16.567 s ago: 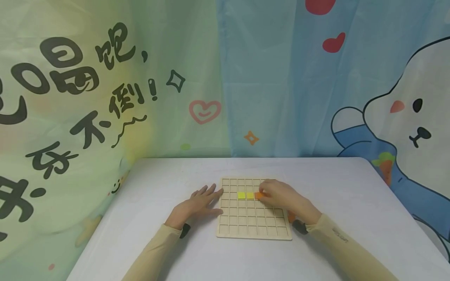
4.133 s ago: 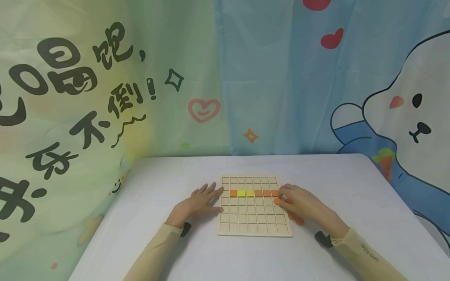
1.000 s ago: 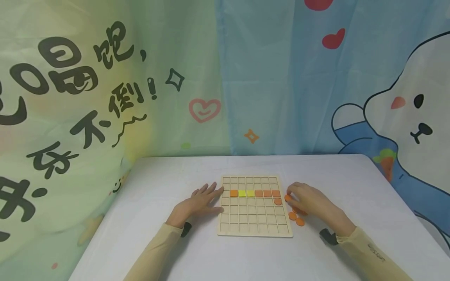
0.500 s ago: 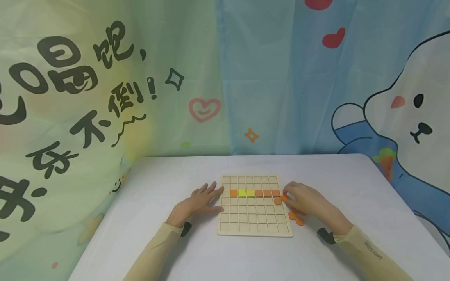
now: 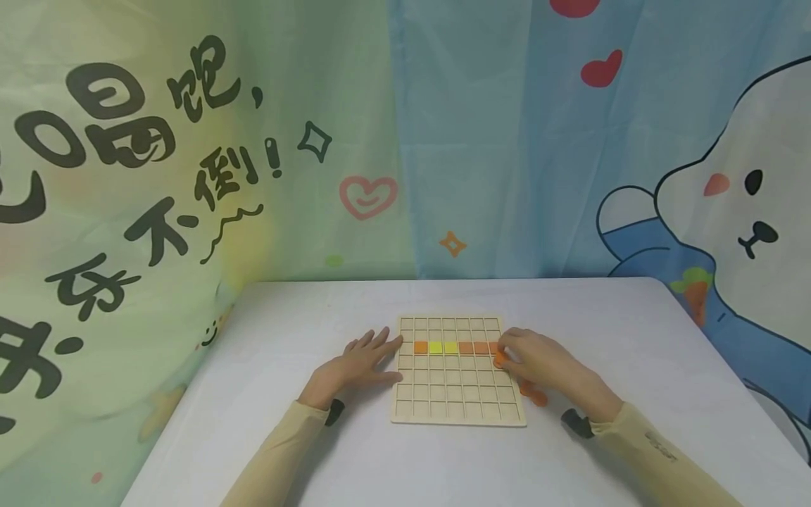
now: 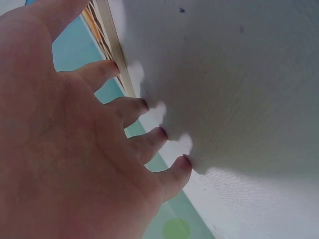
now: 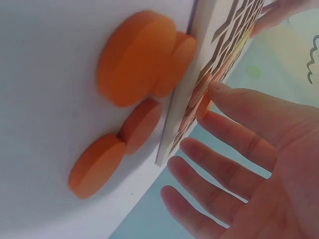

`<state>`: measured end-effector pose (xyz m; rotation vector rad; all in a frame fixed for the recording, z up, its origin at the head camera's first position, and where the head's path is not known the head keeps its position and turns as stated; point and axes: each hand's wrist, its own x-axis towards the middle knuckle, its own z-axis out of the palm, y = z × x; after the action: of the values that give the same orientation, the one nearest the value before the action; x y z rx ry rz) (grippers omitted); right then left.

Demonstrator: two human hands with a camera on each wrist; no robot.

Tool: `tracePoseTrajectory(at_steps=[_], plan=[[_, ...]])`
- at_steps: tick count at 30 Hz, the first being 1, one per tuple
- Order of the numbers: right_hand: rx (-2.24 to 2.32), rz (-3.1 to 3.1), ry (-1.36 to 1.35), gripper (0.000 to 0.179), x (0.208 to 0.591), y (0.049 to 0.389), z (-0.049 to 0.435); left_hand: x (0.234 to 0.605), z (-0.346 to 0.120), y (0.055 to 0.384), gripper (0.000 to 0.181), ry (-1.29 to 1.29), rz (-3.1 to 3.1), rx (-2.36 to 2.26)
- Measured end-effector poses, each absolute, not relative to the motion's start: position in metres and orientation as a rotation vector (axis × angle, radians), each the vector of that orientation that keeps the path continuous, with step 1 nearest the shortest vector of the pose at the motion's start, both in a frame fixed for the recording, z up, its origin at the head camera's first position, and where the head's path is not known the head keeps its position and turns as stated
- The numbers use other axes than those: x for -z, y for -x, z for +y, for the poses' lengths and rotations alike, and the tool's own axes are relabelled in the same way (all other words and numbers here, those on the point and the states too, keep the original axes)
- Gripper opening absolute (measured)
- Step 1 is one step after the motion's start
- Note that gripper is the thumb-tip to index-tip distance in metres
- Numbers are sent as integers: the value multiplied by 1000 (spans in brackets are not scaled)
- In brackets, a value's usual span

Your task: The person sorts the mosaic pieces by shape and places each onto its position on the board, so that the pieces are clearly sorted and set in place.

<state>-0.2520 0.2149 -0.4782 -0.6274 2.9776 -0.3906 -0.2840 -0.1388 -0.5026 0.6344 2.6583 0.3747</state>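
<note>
A pale wooden grid board (image 5: 456,394) lies on the white table. My left hand (image 5: 355,370) spreads its fingers at the board's left edge, thumb and a fingertip touching it. Over the board's right edge, my right hand (image 5: 541,359) pinches an orange disc (image 7: 204,105) between thumb and index finger; the other fingers extend loosely. One grid row holds an orange square (image 5: 421,348), two yellow squares (image 5: 443,348) and several darker orange squares (image 5: 474,348). Another orange disc lying on the board just below that row's right end is mostly hidden by my right hand.
Several loose orange discs (image 7: 134,59) lie on the table against and near the board's right edge, partly under my right hand. Two of these, an orange disc (image 7: 97,167) and a redder one (image 7: 141,124), touch. A printed curtain (image 5: 469,141) hangs behind the table (image 5: 317,310).
Since long before, more orange squares have filled the row and a disc was laid on the board. Lately my right hand took another disc beside the board and moved left over it. Left hand unmoved.
</note>
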Motion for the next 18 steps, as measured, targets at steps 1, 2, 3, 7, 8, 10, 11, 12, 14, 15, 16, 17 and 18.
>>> tracePoseTrajectory(at_steps=[1, 2, 3, 7, 8, 10, 11, 12, 14, 15, 16, 17, 18], plan=[[394, 2977, 639, 17, 478, 252, 214, 503, -139, 284, 81, -635, 2658, -376], [396, 2976, 654, 16, 479, 253, 213, 503, -138, 284, 81, -634, 2657, -377], [397, 2976, 670, 15, 479, 253, 212, 503, -138, 284, 82, -634, 2656, -382], [422, 2960, 739, 10, 482, 255, 209, 502, -139, 283, 82, -630, 2652, -391], [419, 2960, 758, 9, 482, 255, 208, 502, -139, 283, 81, -628, 2651, -389], [422, 2960, 786, 8, 483, 256, 206, 501, -139, 283, 81, -624, 2650, -388], [419, 2964, 806, 7, 483, 256, 205, 501, -139, 283, 81, -624, 2650, -390], [417, 2968, 825, 6, 483, 256, 204, 501, -139, 283, 81, -624, 2651, -392], [420, 2973, 852, 6, 484, 256, 202, 500, -139, 283, 81, -623, 2651, -395], [424, 2976, 865, 6, 484, 256, 201, 500, -139, 283, 81, -624, 2652, -400], [422, 2981, 878, 6, 484, 256, 201, 501, -139, 283, 81, -626, 2652, -401], [419, 2983, 888, 6, 484, 256, 200, 501, -139, 283, 81, -627, 2652, -404], [417, 2986, 892, 6, 485, 256, 199, 501, -140, 283, 81, -628, 2651, -404]])
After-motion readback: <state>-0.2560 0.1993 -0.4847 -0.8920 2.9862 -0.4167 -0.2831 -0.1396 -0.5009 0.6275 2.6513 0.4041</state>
